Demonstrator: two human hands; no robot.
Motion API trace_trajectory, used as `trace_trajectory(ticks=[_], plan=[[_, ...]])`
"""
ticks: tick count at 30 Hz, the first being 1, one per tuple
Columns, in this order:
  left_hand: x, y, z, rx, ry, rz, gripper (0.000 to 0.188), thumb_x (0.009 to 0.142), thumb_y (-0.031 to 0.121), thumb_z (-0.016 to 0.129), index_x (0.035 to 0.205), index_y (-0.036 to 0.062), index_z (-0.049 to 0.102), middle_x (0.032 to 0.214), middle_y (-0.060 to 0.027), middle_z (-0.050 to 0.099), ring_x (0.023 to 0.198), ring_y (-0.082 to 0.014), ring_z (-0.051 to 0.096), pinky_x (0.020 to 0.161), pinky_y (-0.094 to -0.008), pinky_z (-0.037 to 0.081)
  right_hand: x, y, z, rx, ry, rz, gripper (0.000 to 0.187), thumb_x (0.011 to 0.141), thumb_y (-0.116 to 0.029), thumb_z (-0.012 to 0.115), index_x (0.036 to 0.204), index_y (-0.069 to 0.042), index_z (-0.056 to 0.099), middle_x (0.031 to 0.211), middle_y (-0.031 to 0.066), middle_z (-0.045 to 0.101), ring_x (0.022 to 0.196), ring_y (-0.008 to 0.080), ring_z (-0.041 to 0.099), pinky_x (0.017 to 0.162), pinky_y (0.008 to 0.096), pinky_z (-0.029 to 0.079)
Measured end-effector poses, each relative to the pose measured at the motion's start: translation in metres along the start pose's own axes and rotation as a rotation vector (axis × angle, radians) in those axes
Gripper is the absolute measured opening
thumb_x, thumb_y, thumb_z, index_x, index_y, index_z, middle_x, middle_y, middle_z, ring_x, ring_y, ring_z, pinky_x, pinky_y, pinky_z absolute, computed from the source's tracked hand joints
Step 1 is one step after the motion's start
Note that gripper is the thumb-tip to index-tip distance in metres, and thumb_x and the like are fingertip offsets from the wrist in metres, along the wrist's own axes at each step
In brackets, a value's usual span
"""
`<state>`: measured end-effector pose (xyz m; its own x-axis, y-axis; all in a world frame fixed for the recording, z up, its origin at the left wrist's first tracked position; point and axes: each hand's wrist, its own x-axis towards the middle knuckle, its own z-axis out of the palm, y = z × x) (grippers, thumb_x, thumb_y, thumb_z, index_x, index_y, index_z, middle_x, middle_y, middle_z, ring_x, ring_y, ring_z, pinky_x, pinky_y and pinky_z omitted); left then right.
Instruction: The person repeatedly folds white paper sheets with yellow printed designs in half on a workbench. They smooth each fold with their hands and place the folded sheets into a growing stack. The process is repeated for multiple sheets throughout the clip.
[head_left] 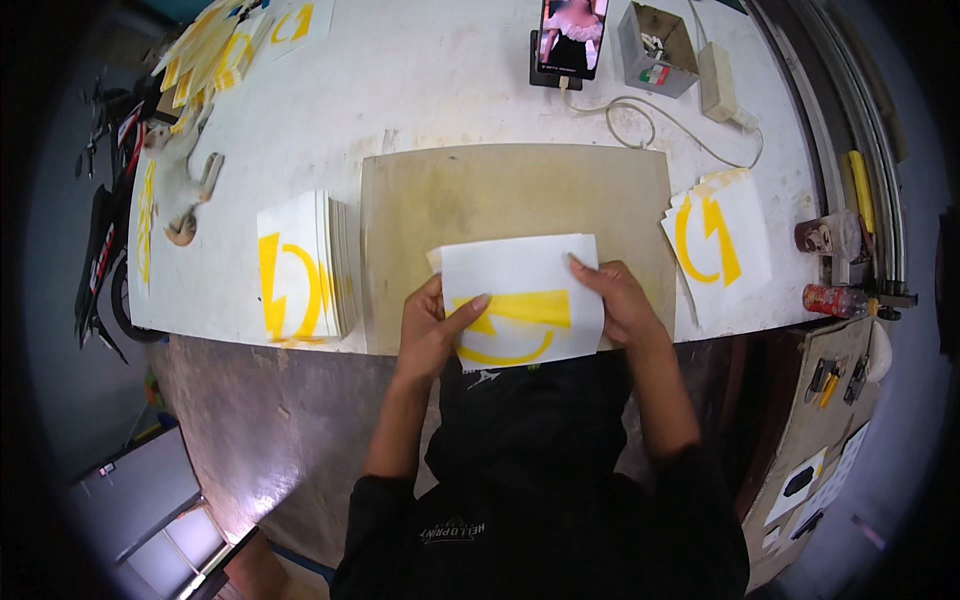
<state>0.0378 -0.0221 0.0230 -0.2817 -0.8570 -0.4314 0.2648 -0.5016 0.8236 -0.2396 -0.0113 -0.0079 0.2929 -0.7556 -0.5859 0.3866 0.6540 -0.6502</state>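
White sheet (520, 265) in both my hands, over the near part of the tan mat (500, 190), its lower edge out past the mat's near side. Cannot tell whether it touches the mat. Yellow print on its lower half: a thick bar with a curved stroke below. A sliver of another layer shows at its upper left corner.

Left hand (428, 325): partly closed, pinching the sheet's left side, thumb flat across the yellow, fingers curled at the edge and partly hidden. Right hand (615, 300): likewise partly closed on the right side, thumb near the upper corner, other fingers mostly behind the paper.

Just left of the mat: a neat stack of printed sheets (293, 260), yellow marks facing up. By the mat's right edge: a looser, fanned pile (738, 245) with similar marks. Beyond the mat's far edge, toward its right: a propped phone (572, 35), lit; then an open grey box (660, 80) and a power strip (717, 80). Well left of the mat, past the stack: a pale cat (183, 185), lying down.
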Motion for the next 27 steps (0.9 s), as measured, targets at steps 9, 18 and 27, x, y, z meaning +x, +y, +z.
trace_trajectory(ticks=[9,18,27], plan=[[0.038,0.001,-0.022,-0.203,-0.284,0.091,0.091,0.098,0.047,0.07,0.163,0.0012,0.024,0.153,-0.0129,0.052,0.143,-0.0238,0.048,0.117,-0.039,0.039,-0.022,-0.008,-0.003,-0.136,-0.343,-0.488,0.071,0.096,-0.008,0.075,0.156,0.004,0.038,0.144,0.0128,0.061,0.137,0.0194,0.053,0.111,0.0376,0.044],[0.021,0.0,-0.011,0.311,-0.136,0.2,0.092,0.09,-0.004,0.077,0.162,0.0014,0.021,0.132,-0.0159,0.069,0.121,-0.0204,0.066,0.106,-0.0345,0.05,-0.013,0.002,0.008,-0.306,0.155,-0.508,0.059,0.091,0.007,0.076,0.144,0.005,0.049,0.114,0.0117,0.075,0.099,0.0114,0.069,0.092,0.0267,0.053],[0.024,-0.011,-0.026,-0.025,-0.012,0.109,0.02,0.104,0.009,0.064,0.12,-0.0029,0.062,0.101,-0.0102,0.077,0.09,-0.011,0.07,0.087,-0.0258,0.054,-0.012,-0.003,-0.009,-0.257,0.11,-0.407,0.012,0.101,-0.012,0.071,0.103,0.0,0.068,0.082,-0.0041,0.065,0.078,0.0014,0.054,0.071,0.021,0.042]])
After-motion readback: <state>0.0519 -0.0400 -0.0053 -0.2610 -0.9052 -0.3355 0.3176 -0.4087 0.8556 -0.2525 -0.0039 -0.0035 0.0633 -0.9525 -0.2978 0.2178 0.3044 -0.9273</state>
